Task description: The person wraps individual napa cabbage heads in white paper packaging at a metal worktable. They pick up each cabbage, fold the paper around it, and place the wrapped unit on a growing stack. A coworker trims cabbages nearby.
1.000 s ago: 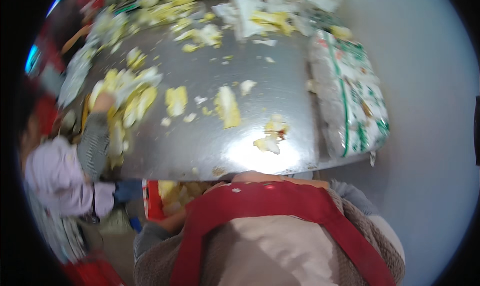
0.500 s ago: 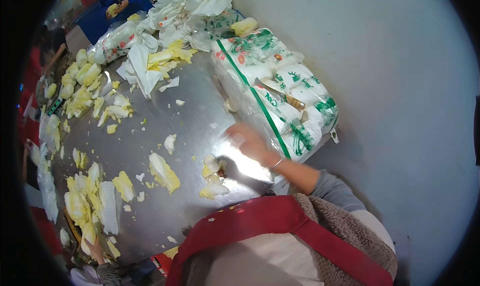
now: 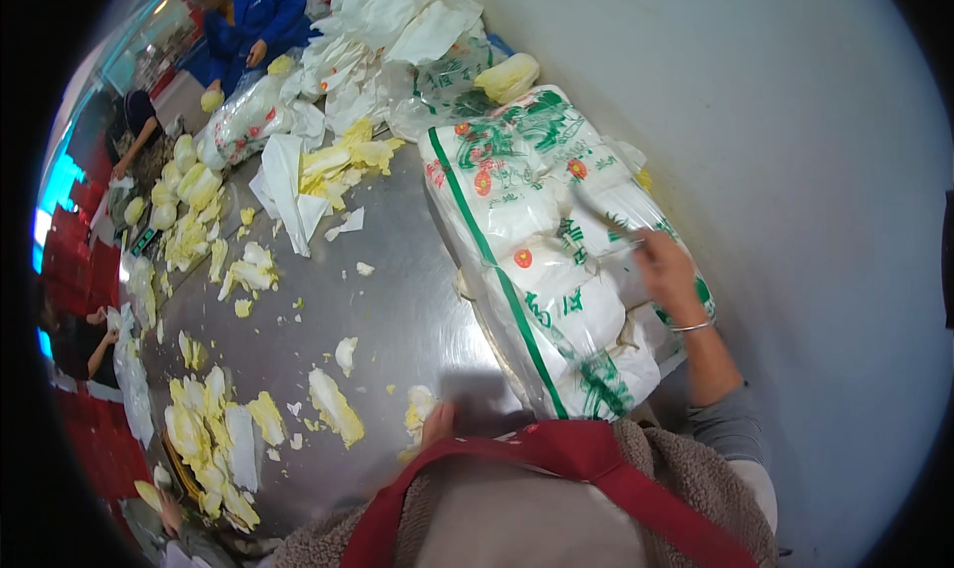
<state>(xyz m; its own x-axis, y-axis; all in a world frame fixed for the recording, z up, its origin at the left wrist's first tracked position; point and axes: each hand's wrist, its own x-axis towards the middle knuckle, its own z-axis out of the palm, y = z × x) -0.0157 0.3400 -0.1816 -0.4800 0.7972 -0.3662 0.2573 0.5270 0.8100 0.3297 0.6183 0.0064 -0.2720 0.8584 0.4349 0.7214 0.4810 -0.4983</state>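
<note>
My right hand (image 3: 666, 275), with a bracelet at the wrist, is closed around the handle of a knife (image 3: 600, 214). The blade points up and left over a big clear plastic pack of white bundles (image 3: 542, 225) with green and red print. Close in front of my apron, my left hand (image 3: 438, 425) shows only in part beside some cabbage leaf pieces (image 3: 419, 403) on the metal table (image 3: 397, 300). Its fingers are too hidden to read. A loose yellow-white cabbage leaf (image 3: 336, 407) lies left of it.
Cabbage leaves (image 3: 199, 424) pile up at the table's left edge, where a co-worker's hand (image 3: 171, 513) shows. Several whole cabbages (image 3: 199, 185) sit at the far left. Crumpled white wrapping (image 3: 397, 31) heaps at the back; a person in blue (image 3: 260, 16) stands there. A wall (image 3: 795, 220) borders the right.
My right hand moved from above the table to the pack and took hold of the knife lying on it. My left hand came into view by the leaf pieces. The view shifted.
</note>
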